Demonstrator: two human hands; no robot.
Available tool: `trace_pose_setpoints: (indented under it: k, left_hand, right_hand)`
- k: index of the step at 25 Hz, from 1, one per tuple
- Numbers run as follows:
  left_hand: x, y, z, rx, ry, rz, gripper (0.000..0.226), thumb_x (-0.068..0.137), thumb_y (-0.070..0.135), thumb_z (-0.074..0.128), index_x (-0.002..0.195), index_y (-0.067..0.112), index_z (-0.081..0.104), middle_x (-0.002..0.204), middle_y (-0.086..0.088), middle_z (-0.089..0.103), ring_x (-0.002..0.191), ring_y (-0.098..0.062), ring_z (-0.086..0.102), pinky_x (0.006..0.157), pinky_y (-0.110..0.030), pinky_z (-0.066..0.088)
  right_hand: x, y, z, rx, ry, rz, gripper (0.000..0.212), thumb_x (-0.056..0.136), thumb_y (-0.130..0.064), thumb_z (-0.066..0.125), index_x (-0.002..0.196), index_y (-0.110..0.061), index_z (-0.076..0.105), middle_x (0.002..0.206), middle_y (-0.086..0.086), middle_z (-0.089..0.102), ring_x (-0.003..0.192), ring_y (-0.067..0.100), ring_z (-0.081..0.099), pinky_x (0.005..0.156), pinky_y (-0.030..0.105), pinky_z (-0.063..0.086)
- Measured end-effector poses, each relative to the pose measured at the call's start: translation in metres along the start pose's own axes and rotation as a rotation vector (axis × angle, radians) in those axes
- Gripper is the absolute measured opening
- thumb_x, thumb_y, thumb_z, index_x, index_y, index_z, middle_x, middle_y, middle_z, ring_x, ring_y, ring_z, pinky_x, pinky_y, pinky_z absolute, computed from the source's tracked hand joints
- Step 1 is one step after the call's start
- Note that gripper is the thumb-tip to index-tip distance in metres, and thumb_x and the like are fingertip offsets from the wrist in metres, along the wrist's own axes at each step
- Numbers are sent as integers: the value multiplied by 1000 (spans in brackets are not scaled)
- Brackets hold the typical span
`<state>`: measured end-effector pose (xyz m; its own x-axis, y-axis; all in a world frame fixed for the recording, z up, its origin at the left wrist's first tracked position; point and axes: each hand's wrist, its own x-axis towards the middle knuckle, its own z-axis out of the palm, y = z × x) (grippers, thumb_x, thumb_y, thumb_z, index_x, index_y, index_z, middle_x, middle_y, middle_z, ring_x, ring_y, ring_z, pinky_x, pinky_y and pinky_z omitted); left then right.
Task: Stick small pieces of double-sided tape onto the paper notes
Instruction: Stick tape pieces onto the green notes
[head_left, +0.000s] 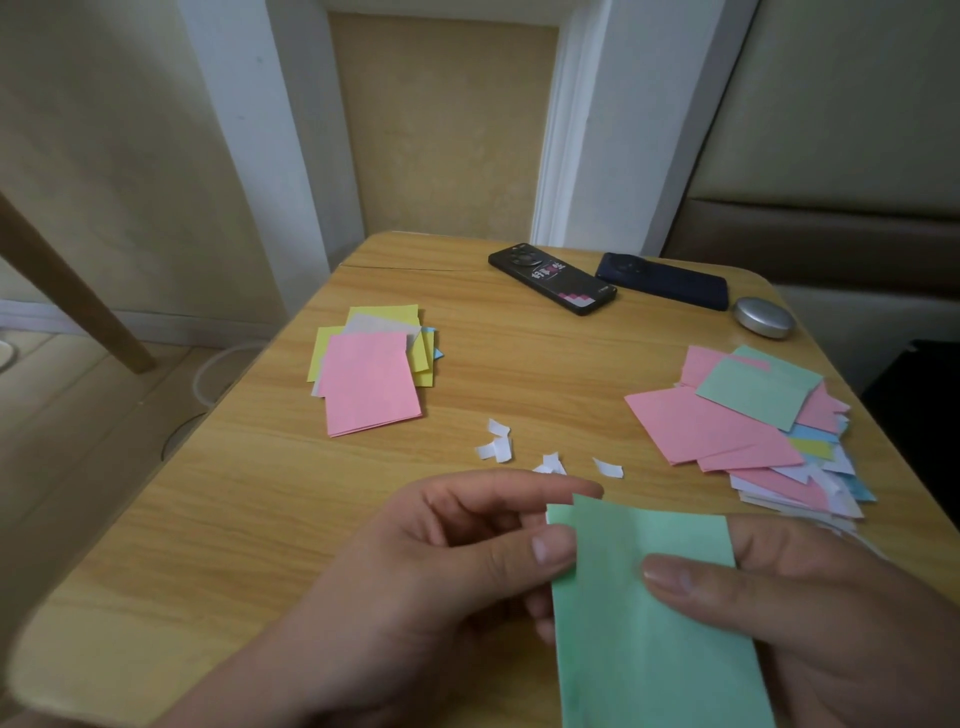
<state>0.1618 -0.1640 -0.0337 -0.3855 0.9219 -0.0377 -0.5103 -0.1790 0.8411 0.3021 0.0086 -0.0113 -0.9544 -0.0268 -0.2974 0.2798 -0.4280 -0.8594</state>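
Table (260, 519) inventory:
- Left pile of notes (371, 374): pink on top, lying flat.
- Tape scraps (496, 449): white, loose mid-table, just beyond the hands.
- Left hand (467, 561): thumb and forefinger pinch the green note (649, 597) at its top left corner.
- Right hand (779, 613): thumb pressed on the note's face, fingers behind, holding it above the near edge.
- Advice: back the corner with a finger and rub the tape down flat, without creasing the note.
- Right pile (727, 421): mixed colours, fanned.
- Silver tin (764, 317): lid closed, contents unseen.
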Motion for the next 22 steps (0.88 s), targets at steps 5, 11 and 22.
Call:
trace_pose_setpoints:
  k: [5,11,22]
  left_hand:
    - [-1,0,3,-57,-12,-6,48,64,21,93,106,5,77,72,-9,69,55,-14,61,61,-24,53]
    - [-2,1,3,1,-20,-1,50,60,26,95,104,11,78,71,-7,70,55,-13,63,61,-23,53]
    - [-2,2,2,85,-11,-29,52,58,28,96,104,11,79,84,-16,66,65,-20,65,70,-28,52]
  right_hand:
    - [2,2,-2,103,-79,-88,40,103,-9,50,142,-6,49,143,24,50,134,41,45,111,46,38]
    - [0,5,-4,200,17,17,46,106,9,10,150,7,24,151,31,31,141,45,29,119,48,16]
    - [9,-8,-15,-77,-176,-15,41,94,-22,65,133,-31,60,135,0,63,127,21,58,100,24,47]
